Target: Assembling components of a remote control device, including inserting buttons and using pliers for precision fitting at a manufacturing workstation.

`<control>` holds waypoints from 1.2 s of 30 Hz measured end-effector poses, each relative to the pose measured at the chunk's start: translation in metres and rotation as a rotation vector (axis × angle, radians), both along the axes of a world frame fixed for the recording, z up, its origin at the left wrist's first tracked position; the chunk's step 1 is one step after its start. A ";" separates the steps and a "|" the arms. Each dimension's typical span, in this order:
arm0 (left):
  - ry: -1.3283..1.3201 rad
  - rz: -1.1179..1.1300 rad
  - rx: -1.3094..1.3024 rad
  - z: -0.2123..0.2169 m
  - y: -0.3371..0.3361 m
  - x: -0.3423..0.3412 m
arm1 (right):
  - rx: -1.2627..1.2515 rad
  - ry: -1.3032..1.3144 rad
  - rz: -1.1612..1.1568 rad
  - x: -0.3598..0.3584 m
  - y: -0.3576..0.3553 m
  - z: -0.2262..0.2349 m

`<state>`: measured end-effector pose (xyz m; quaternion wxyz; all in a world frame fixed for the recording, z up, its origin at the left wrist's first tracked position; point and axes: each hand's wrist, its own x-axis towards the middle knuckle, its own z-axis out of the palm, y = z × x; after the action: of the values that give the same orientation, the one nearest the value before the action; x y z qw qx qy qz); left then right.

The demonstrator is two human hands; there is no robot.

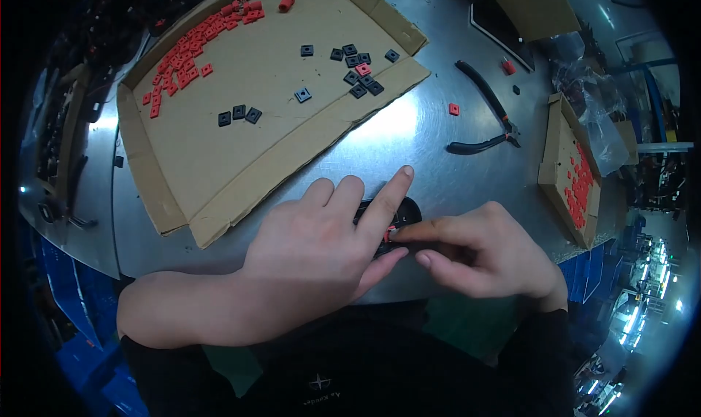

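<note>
A dark, rounded black plastic part (410, 210) sits on the metal table in front of me, largely covered by my hands. My left hand (314, 231) steadies it between thumb and stretched index finger, the other fingers fanned out above. A small red piece (389, 233) shows at the black part's near side. Onto this red piece presses the index fingertip of my right hand (485, 250). The right thumb stays apart from that index finger, and the remaining right fingers are curled and partly hidden.
A shallow cardboard tray (292, 154) at the far left carries many red pieces (182, 59) and black square pieces (358, 70). Black-handled cutting pliers (485, 99) lie far right, near a loose red block (454, 109). A smaller cardboard box (553, 150) with red parts stands rightmost, beside clear plastic wrap (602, 136).
</note>
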<state>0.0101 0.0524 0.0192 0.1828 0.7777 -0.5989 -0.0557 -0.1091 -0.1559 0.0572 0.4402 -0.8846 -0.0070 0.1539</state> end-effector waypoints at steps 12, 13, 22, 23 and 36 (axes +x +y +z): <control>-0.010 -0.003 0.040 -0.001 0.003 0.002 | -0.749 -0.484 -0.260 0.017 -0.075 -0.036; -0.014 0.005 0.016 -0.001 0.002 0.003 | -0.770 -0.495 -0.249 0.016 -0.080 -0.043; 0.035 -0.026 -0.122 -0.011 0.003 0.005 | -0.491 -0.638 -0.795 0.036 -0.138 -0.073; 0.030 -0.028 -0.135 -0.011 0.004 0.007 | -0.382 -0.360 -0.808 0.031 -0.135 -0.052; 0.062 -0.010 -0.102 -0.020 0.007 0.007 | 0.641 -0.770 -0.831 0.000 -0.078 -0.039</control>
<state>0.0172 0.0590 -0.0007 0.2406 0.7621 -0.5989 -0.0502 -0.1093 -0.2337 0.0184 0.6713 -0.6302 0.1328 -0.3669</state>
